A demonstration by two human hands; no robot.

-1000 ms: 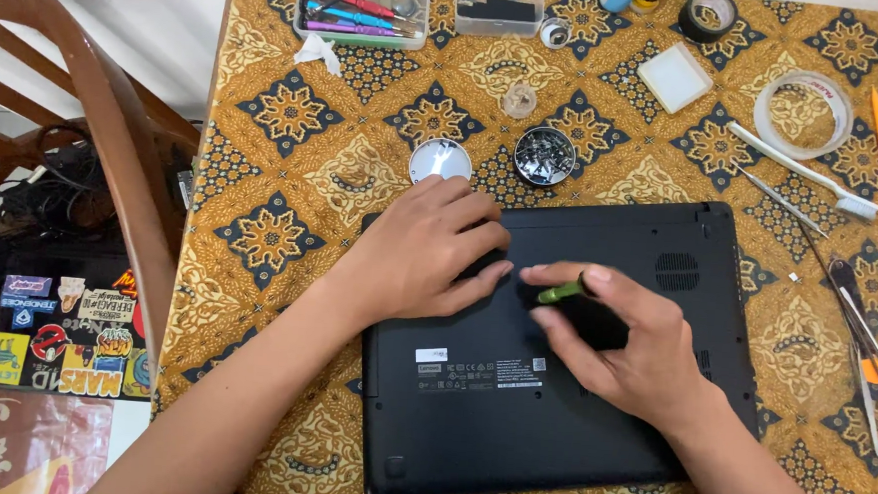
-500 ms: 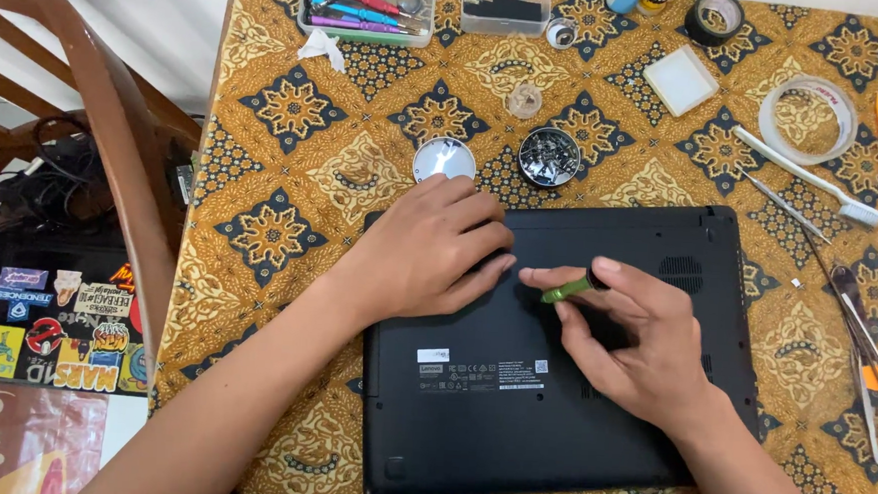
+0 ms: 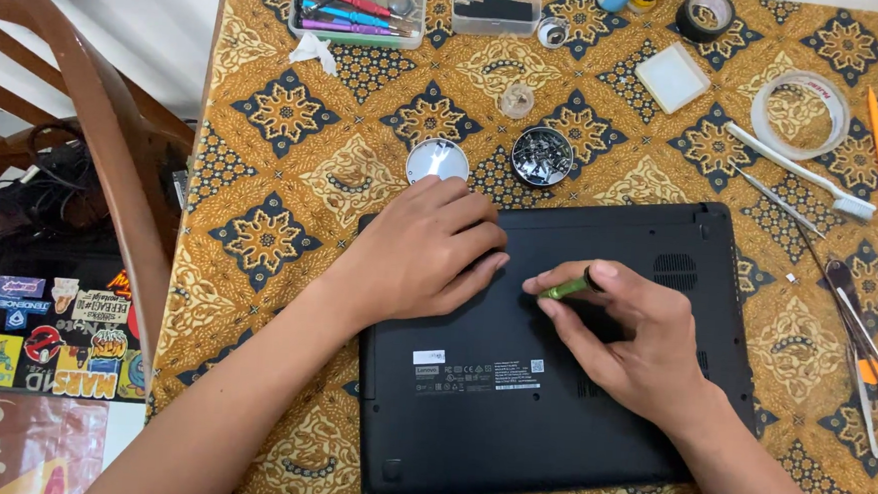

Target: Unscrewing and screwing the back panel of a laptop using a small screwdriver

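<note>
1. Black plastic forms the underside of the laptop, which lies base-up and flat on the patterned tablecloth, near the table's front edge. Judged from its build, the shell is rigid but thin; it should be moderately heavy, smooth and somewhat slippery on cloth.

2. Left hand: rests palm-down on the laptop's upper-left corner area, fingers together and flattened, pinching nothing. Pressure here likely keeps the case from sliding.

3. Behind the left hand, a round silver lid and a small round tin of screws sit on the cloth, just beyond the laptop's rear edge.

4. Right hand: thumb and fingers are pinched on a green-handled screwdriver, held low and nearly level over the middle of the base. The tip is hidden; contact with a screw cannot be confirmed.

5. Handling judgement: the screwdriver is light, stiff and slim; grip it at the handle between fingertips. Lift the laptop by both side edges, not by the vent grille.

6. Far right: brush, tape rolls and loose tools lie well apart from the laptop.
</note>
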